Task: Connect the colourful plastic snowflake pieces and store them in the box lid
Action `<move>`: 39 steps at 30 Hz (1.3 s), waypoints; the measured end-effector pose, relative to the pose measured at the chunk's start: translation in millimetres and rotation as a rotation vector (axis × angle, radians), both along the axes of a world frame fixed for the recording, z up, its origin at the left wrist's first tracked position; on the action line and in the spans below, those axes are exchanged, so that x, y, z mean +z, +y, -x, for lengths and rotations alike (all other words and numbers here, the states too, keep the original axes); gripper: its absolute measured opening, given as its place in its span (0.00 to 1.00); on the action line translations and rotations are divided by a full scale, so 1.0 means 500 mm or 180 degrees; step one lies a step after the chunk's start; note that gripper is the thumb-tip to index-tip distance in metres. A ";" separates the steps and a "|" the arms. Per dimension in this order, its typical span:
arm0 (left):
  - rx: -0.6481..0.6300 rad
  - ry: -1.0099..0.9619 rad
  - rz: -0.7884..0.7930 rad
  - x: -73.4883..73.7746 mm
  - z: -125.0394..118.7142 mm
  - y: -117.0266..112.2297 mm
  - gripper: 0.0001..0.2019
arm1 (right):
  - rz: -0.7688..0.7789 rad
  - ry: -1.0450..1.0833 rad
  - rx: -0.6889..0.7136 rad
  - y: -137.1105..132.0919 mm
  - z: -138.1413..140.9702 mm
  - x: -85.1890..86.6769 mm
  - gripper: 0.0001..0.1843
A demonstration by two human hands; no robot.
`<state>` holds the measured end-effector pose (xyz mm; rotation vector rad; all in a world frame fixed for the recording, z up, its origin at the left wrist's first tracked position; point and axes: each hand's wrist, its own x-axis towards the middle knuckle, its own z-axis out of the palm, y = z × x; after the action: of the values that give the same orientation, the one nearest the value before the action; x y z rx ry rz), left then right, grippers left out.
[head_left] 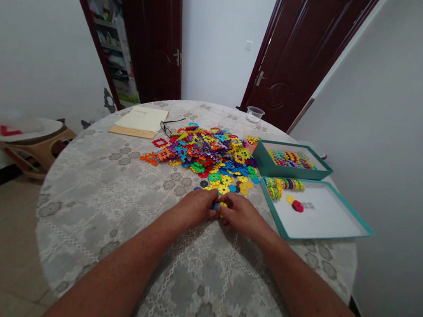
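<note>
My left hand (200, 203) and my right hand (237, 210) meet over the near middle of the table, fingertips almost touching. Pinched between them are small flower-shaped plastic discs, a yellow disc (223, 205) and some blue beside it; the fingers partly cover them. Exactly which hand grips which disc is hard to make out. Just beyond the hands lie loose yellow discs (226, 180) and a black disc (204, 183). Behind those rises a big heap of coloured plastic linking pieces (201, 147).
To the right, a green-edged box lid (326, 214) holds rows of stacked discs and a loose red disc (297, 205). A green box (288, 172) behind it holds more rows. Glasses (166, 128), a notebook (142, 118) and a clear plastic bowl (255, 114) stand farther back.
</note>
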<state>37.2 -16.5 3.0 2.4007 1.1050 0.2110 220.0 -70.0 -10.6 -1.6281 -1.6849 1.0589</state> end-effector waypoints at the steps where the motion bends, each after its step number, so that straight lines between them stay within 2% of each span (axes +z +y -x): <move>1: 0.0000 -0.0012 -0.0001 0.000 0.002 0.001 0.10 | -0.0194 -0.0176 0.0044 0.000 0.003 0.001 0.09; 4: 0.0019 -0.0007 -0.0017 0.001 0.017 0.005 0.16 | -0.0645 -0.0648 0.0117 0.001 -0.002 0.006 0.09; 9: -0.0186 0.0228 0.0030 0.016 0.043 0.008 0.24 | -0.0461 -0.0721 -0.0073 0.017 -0.049 0.003 0.09; 11: -0.0248 0.0275 0.0109 0.022 0.047 0.009 0.22 | -0.0263 -0.0544 -0.0288 0.025 -0.070 0.004 0.10; 16: -0.0155 0.0245 0.0118 0.025 0.042 0.017 0.08 | 0.0270 -0.0332 -0.0810 0.034 -0.101 0.018 0.08; 21: 0.0043 0.0212 -0.0147 0.017 0.024 0.019 0.07 | 0.0267 -0.0306 -0.1064 0.038 -0.111 0.014 0.08; 31: 0.0038 0.0195 -0.0502 0.000 0.010 0.014 0.12 | -0.0014 -0.0562 -0.1122 0.055 -0.140 -0.015 0.07; 35: 0.0086 0.0344 -0.0476 0.003 0.006 0.014 0.09 | -0.0211 -0.0673 -0.0871 0.063 -0.117 -0.024 0.08; 39: 0.0145 0.0320 -0.0462 0.004 0.007 0.013 0.10 | -0.0205 -0.0310 -0.0666 0.065 -0.073 -0.029 0.09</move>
<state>33.6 -9.7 4.7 2.5401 1.2289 0.1936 256.3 -37.4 -24.8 -1.7941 -1.5514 0.8277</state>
